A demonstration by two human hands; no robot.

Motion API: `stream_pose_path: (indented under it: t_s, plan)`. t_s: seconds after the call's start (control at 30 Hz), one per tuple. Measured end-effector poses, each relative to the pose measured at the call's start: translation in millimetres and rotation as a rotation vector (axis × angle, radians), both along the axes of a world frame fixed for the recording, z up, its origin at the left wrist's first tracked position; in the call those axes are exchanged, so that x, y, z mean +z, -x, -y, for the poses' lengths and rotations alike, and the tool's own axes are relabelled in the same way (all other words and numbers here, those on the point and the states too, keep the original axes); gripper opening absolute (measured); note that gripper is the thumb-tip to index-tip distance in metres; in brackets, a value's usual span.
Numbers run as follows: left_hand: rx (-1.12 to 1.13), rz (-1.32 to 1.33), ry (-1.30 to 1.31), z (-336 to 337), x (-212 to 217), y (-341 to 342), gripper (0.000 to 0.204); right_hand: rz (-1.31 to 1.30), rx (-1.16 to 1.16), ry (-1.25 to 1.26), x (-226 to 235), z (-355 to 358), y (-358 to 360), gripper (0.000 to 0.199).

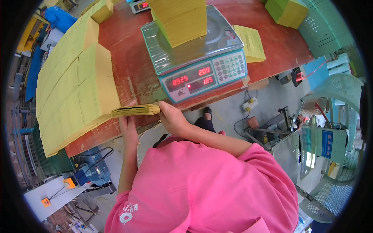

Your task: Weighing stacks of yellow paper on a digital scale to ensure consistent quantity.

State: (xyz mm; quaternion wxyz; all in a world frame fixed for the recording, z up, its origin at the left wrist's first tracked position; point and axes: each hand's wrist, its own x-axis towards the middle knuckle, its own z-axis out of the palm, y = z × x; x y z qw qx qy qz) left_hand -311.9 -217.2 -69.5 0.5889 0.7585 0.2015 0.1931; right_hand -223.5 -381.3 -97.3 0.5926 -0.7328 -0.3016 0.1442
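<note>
Holding a thin bundle of yellow paper [136,110] at the near edge of the red table [128,58], you have your right hand [171,118] clamped on its right end, fingers closed around it. Your left hand [128,128] supports it from below, fingers together. The bundle sits level, between the large yellow stacks [77,85] and the scale [198,58], which carries another yellow stack [182,19].
</note>
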Motion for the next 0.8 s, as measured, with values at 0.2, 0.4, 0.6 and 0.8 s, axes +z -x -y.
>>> stream_pose_path:
  t_s: [0.2,0.4,0.6,0.8]
  plan:
    - [-0.011,0.025,-0.124,-4,6,6,0.028,-0.007,0.065,-0.128,31,25,-16,0.026]
    - [-0.199,0.055,-0.010,66,69,-40,0.028,-0.079,-0.064,-0.093,80,98,-53,0.021]
    - [-0.492,0.010,0.374,135,88,-132,0.048,-0.097,-0.431,-0.254,98,216,-134,0.028]
    - [-0.554,-0.014,0.507,254,92,-241,0.060,-0.208,-0.753,-0.409,96,325,-236,0.025]
